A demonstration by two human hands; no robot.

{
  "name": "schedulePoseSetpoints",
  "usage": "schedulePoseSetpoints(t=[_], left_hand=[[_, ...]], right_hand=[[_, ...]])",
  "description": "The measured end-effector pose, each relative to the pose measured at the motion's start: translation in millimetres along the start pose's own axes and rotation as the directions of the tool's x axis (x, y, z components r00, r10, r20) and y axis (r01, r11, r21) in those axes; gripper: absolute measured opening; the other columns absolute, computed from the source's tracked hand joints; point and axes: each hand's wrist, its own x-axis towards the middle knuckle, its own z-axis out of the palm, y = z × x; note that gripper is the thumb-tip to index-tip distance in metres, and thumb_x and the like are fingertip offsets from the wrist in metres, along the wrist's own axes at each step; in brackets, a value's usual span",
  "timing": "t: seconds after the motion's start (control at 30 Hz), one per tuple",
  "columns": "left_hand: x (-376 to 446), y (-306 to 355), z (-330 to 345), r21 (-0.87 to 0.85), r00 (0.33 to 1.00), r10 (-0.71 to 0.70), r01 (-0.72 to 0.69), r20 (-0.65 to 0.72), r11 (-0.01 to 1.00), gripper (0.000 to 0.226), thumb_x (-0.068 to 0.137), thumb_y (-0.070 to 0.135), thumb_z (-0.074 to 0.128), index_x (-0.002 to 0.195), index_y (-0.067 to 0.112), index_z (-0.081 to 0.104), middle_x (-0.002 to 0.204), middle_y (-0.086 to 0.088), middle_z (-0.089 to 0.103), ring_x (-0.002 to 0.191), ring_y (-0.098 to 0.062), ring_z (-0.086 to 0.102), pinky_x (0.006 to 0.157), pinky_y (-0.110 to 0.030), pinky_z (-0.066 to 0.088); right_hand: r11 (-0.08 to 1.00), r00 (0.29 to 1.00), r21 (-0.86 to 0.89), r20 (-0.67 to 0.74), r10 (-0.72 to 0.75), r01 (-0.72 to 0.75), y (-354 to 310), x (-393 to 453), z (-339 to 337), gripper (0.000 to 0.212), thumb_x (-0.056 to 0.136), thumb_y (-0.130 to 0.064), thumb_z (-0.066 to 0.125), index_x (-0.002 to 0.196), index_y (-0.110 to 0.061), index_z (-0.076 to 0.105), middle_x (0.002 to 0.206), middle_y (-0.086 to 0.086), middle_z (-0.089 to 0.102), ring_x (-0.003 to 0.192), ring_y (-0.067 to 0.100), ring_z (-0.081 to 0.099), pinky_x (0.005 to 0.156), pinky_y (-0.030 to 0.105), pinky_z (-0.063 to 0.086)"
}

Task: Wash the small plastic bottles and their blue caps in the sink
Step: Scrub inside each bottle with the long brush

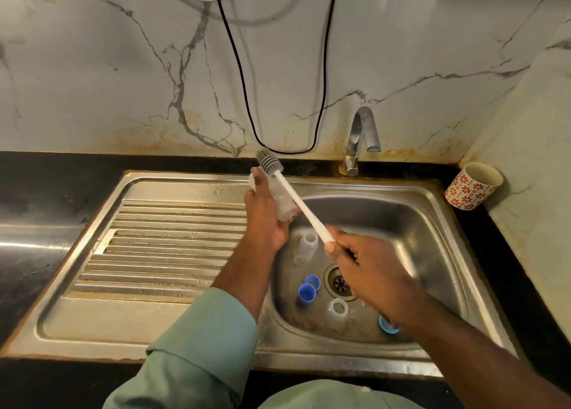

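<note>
My left hand point(264, 214) grips a small clear plastic bottle point(285, 206) above the left edge of the sink basin point(432, 223). My right hand point(367, 269) holds the white handle of a bottle brush point(296, 203); its grey bristle head sticks out past the bottle's far end near the backsplash. In the basin lie two more clear bottles point(309, 243) point(337, 311). Two blue caps point(307, 291) sit left of the drain point(340, 283), and a third blue cap point(387, 325) peeks out under my right wrist.
A steel tap point(361, 137) stands behind the basin, with no water running. The ribbed drainboard point(167, 242) lies to the left. A red-patterned cup point(472, 186) sits on the black counter at right. A black cable point(247, 99) hangs down the marble wall.
</note>
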Motion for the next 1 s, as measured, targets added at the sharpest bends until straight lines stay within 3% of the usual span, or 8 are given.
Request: schedulePoseSetpoints(t=[0.1,0.17,0.27,0.47,0.6,0.77,0.93,1.0], left_hand=[[13.9,16.9,-11.1,-0.082,0.992,0.023,-0.034,-0.128,0.996,0.074,0.082,0.067,0.057,0.137,0.020,0.043,0.123,-0.015,0.060,0.100,-0.032,0.064,0.059,-0.038,0.057],[13.4,19.9,-13.4,-0.063,0.984,0.032,-0.043,-0.174,0.997,0.062,0.089,0.057,0.061,0.136,0.022,0.044,0.123,-0.014,0.059,0.101,-0.031,0.064,0.061,-0.039,0.057],[1.2,4.5,2.2,0.031,0.993,0.007,-0.003,-0.117,1.000,0.053,0.090,0.044,0.067,0.133,0.020,0.048,0.122,-0.014,0.060,0.094,-0.029,0.064,0.058,-0.037,0.056],[10.1,33.2,-3.9,-0.066,0.962,0.029,-0.048,-0.273,0.997,0.063,0.085,0.041,0.074,0.134,0.025,0.037,0.123,-0.010,0.050,0.104,-0.030,0.058,0.073,-0.048,0.061],[-0.4,14.9,9.9,-0.034,0.994,-0.016,0.013,-0.105,0.999,0.059,0.087,0.034,0.074,0.134,0.019,0.041,0.121,-0.015,0.057,0.097,-0.032,0.067,0.065,-0.042,0.060],[13.5,31.8,-3.9,-0.138,0.973,0.021,-0.054,-0.230,0.989,0.068,0.087,0.031,0.074,0.140,0.034,0.031,0.123,-0.009,0.046,0.103,-0.031,0.057,0.062,-0.044,0.059],[3.0,17.3,-0.4,-0.113,0.996,-0.058,0.050,-0.069,0.992,0.056,0.089,0.025,0.072,0.134,0.033,0.040,0.124,-0.012,0.054,0.106,-0.033,0.061,0.064,-0.042,0.059],[7.9,26.4,-9.5,-0.134,0.997,-0.016,0.006,-0.075,0.991,0.057,0.087,0.024,0.074,0.134,0.031,0.042,0.125,-0.013,0.056,0.102,-0.031,0.063,0.061,-0.040,0.058]], right_hand=[[0.999,0.995,-0.032,0.096,0.022,-0.019,6.2,-15.6,-5.5,0.024,0.102,-0.026,0.048,0.084,-0.025,0.063,0.052,-0.027,0.057,0.042,-0.003,0.049,0.043,0.012,0.037],[0.999,0.991,-0.045,0.130,0.034,-0.029,8.0,-21.4,-6.3,0.022,0.102,-0.025,0.048,0.085,-0.032,0.061,0.056,-0.034,0.057,0.042,-0.002,0.048,0.044,0.012,0.037],[0.996,0.996,0.031,0.023,0.082,-0.083,6.3,-4.8,2.3,0.019,0.102,-0.029,0.047,0.090,-0.028,0.062,0.056,-0.007,0.057,0.041,0.002,0.048,0.040,0.013,0.041],[0.984,0.982,0.119,0.151,0.113,-0.131,19.1,-16.2,-6.6,0.022,0.101,-0.029,0.049,0.085,-0.025,0.064,0.055,-0.003,0.050,0.041,0.008,0.045,0.042,0.024,0.044],[0.940,0.985,0.296,0.067,0.159,-0.172,9.3,-2.5,-3.5,0.018,0.100,-0.030,0.049,0.092,-0.031,0.065,0.063,0.004,0.052,0.046,0.016,0.044,0.041,0.026,0.042],[0.968,0.983,0.208,0.145,0.114,-0.143,10.9,-20.5,-6.9,0.019,0.101,-0.025,0.048,0.098,-0.023,0.066,0.050,-0.012,0.055,0.040,0.006,0.040,0.039,0.019,0.038],[0.965,0.989,0.219,0.060,0.137,-0.147,8.6,-3.1,2.7,0.019,0.101,-0.025,0.050,0.088,-0.030,0.064,0.059,-0.001,0.054,0.041,0.007,0.042,0.039,0.020,0.040],[0.962,0.989,0.237,0.085,0.119,-0.136,12.4,-4.4,5.6,0.018,0.100,-0.024,0.050,0.092,-0.032,0.065,0.056,-0.004,0.055,0.041,0.008,0.043,0.039,0.019,0.039]])
